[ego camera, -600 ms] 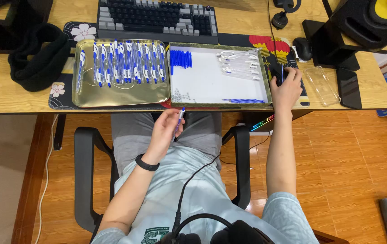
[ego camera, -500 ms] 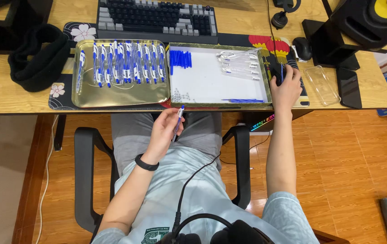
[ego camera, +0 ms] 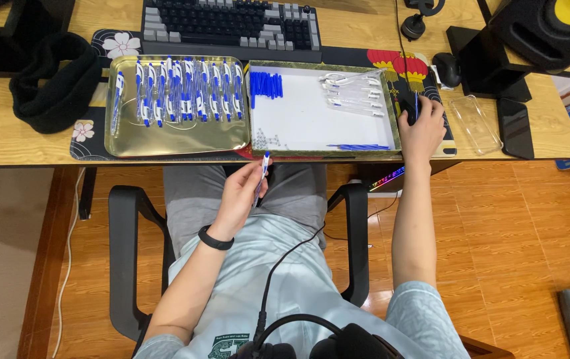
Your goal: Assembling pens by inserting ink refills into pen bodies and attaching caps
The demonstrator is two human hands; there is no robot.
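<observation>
Wooden worktop [ego camera: 5,143], dark patterned mat [ego camera: 92,136] (flowered corners), two trays [ego camera: 178,136] side by side, keyboard [ego camera: 232,23], black headband [ego camera: 55,90], speaker [ego camera: 551,26], clear case [ego camera: 474,123]

Left hand [ego camera: 240,196] curled at lap; right hand [ego camera: 421,123] reaches forward, palm down.

gold tray [ego camera: 178,136], blue-white pens [ego camera: 185,90] (floral mat [ego camera: 92,129])
</observation>
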